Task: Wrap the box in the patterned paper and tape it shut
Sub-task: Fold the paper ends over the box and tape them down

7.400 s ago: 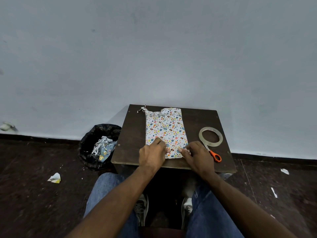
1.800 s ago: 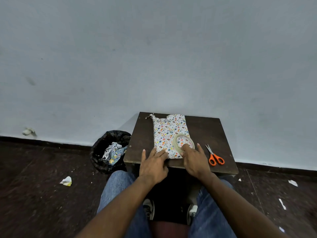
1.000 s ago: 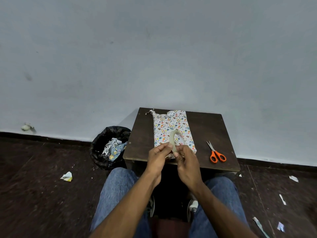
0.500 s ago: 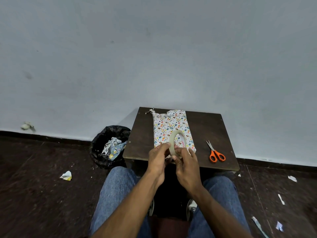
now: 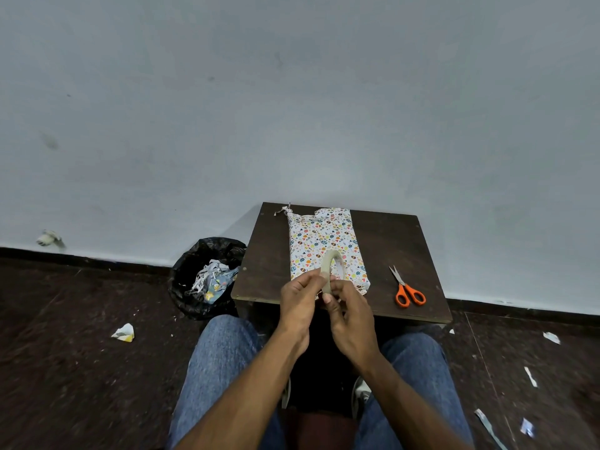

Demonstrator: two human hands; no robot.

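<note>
The box (image 5: 321,241), wrapped in white paper with coloured dots, lies lengthwise on the small dark table (image 5: 266,254). Crumpled paper ends bunch at its far end. Both my hands hold the roll of clear tape (image 5: 328,271) upright just above the box's near end. My left hand (image 5: 300,295) pinches the roll's left rim. My right hand (image 5: 349,306) grips it from below, thumb on the band. The near end of the box is hidden behind my hands.
Orange-handled scissors (image 5: 406,289) lie on the table to the right of the box. A black bin (image 5: 204,274) with paper scraps stands on the floor at the table's left. Paper scraps (image 5: 123,332) lie scattered on the dark floor. The wall is close behind the table.
My right hand picked the tape roll up off the box, and both hands now hold it upright. Over the last half second they barely moved. The scissors stayed put.
</note>
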